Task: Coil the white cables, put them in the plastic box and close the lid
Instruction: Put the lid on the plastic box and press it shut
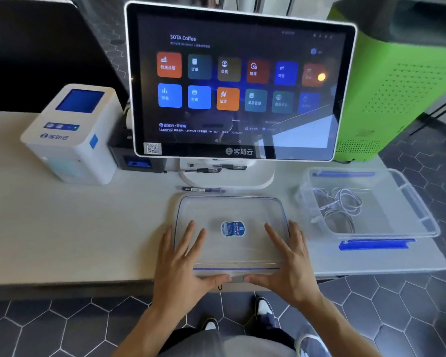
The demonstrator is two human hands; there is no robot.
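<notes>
A clear plastic lid [230,210] with a blue round sticker lies flat on the table right in front of me. My left hand [182,264] and my right hand [287,261] rest on its near half, fingers straight and spread on top. Both thumbs lie along the lid's near edge, tips almost meeting. To the right stands the clear plastic box [412,202] with blue latches, open. Loosely coiled white cables [341,207] lie inside it.
A white-framed touchscreen terminal [239,83] stands directly behind the lid, with a pen [201,189] at its base. A white receipt printer [72,135] sits at the back left. A green cabinet [402,81] rises at the right. The table edge [62,282] runs close to my body.
</notes>
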